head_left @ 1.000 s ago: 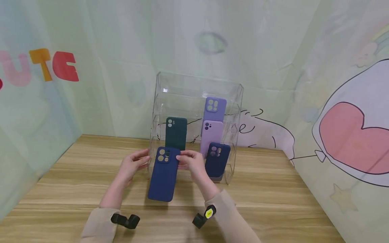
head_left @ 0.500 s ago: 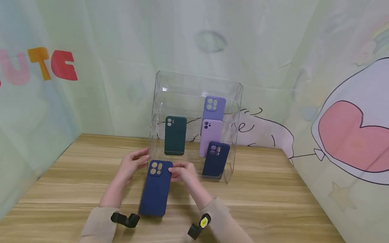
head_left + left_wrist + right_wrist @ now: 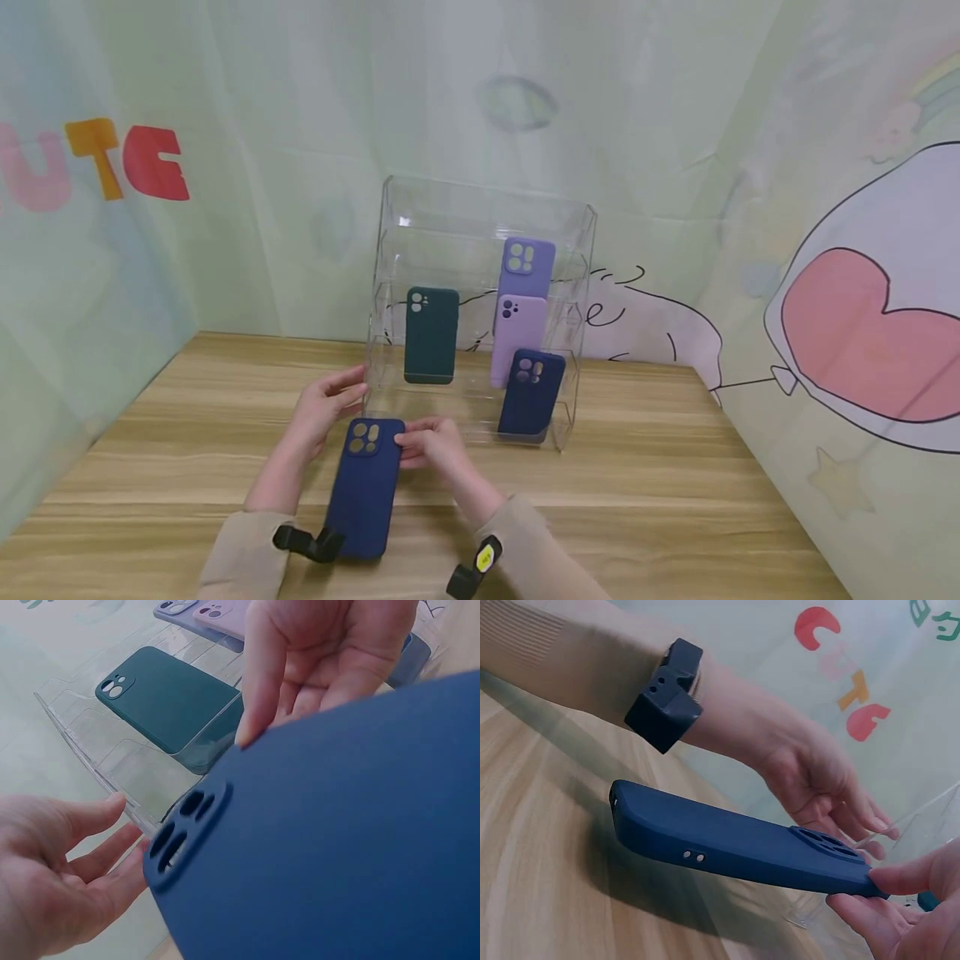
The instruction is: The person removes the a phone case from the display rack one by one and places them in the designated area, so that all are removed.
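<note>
Dark blue phone case [image 3: 365, 487] pinched at its camera end by the right hand [image 3: 431, 442], thumb and fingers on the edge. Held up off the wooden table [image 3: 675, 500], nearly flat, with the far end out toward the left wrist. Left hand [image 3: 324, 407] just beside the case's top corner, fingers straight and loose, holding nothing, not touching the case. Hands close together, with only the case's corner between them.

Right past the fingertips: clear plastic rack [image 3: 480, 308]. Dark green case [image 3: 431, 335] on a shelf beyond the left hand. Beyond the right hand, three more cases stacked in steps: purple [image 3: 527, 267] on top, lilac [image 3: 519, 337] under it, another dark blue one [image 3: 531, 393] lowest. Black camera straps on both wrists.
</note>
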`<action>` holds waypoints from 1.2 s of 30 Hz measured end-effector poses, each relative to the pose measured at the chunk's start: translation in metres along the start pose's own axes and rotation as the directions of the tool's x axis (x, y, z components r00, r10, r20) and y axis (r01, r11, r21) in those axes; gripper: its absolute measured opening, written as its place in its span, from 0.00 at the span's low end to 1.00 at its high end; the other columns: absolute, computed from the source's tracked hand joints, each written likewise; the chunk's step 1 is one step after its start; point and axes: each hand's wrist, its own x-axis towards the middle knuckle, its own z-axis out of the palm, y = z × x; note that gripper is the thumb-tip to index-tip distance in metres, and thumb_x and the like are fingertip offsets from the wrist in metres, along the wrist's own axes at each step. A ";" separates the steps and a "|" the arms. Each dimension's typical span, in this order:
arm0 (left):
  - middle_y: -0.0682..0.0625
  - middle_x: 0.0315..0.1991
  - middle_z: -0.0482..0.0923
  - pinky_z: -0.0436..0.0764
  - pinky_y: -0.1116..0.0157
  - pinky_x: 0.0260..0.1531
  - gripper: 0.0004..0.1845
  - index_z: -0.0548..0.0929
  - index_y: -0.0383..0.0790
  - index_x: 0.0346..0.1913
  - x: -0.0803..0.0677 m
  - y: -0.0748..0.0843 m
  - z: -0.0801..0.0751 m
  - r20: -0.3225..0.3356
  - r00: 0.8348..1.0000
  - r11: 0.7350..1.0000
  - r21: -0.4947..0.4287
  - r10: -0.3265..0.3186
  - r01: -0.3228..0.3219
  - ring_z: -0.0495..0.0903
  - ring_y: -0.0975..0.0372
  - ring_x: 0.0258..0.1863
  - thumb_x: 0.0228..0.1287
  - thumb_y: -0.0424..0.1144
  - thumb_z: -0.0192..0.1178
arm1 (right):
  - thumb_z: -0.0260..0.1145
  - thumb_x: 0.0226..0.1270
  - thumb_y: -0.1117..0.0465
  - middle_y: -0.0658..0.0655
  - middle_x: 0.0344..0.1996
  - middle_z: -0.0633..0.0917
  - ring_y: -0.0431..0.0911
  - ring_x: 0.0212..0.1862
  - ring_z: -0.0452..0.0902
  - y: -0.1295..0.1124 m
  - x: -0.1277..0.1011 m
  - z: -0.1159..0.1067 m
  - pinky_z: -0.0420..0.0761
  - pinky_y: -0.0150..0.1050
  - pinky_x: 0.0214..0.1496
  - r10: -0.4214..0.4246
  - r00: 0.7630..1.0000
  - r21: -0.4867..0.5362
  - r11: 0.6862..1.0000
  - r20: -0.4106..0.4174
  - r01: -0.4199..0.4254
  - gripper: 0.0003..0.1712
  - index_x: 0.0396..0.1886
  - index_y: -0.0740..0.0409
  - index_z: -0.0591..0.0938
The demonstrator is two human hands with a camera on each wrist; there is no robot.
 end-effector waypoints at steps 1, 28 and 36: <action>0.30 0.70 0.61 0.82 0.75 0.50 0.27 0.62 0.27 0.71 0.000 0.000 0.000 0.000 1.000 1.000 0.002 -0.001 0.001 0.74 0.82 0.42 0.74 0.35 0.52 | 0.66 0.59 0.74 0.55 0.22 0.83 0.42 0.22 0.80 0.001 0.000 0.001 0.89 0.42 0.31 0.003 1.000 -0.003 1.000 0.000 -0.003 0.13 0.43 0.76 0.80; 0.31 0.70 0.61 0.81 0.77 0.49 0.27 0.62 0.27 0.71 0.001 0.000 -0.001 0.007 1.000 1.000 -0.008 0.005 -0.005 0.73 0.84 0.41 0.75 0.34 0.51 | 0.67 0.58 0.76 0.57 0.22 0.84 0.40 0.19 0.77 0.019 0.010 0.012 0.88 0.38 0.28 0.050 0.998 -0.143 0.988 -0.043 -0.056 0.06 0.36 0.72 0.80; 0.31 0.72 0.59 0.81 0.77 0.48 0.28 0.62 0.27 0.72 0.001 -0.001 -0.002 0.013 1.000 1.000 -0.020 0.001 -0.001 0.74 0.85 0.42 0.75 0.36 0.52 | 0.70 0.58 0.73 0.63 0.27 0.86 0.42 0.22 0.81 0.021 0.008 0.013 0.88 0.39 0.28 0.043 0.997 -0.217 0.974 -0.067 -0.057 0.08 0.38 0.72 0.82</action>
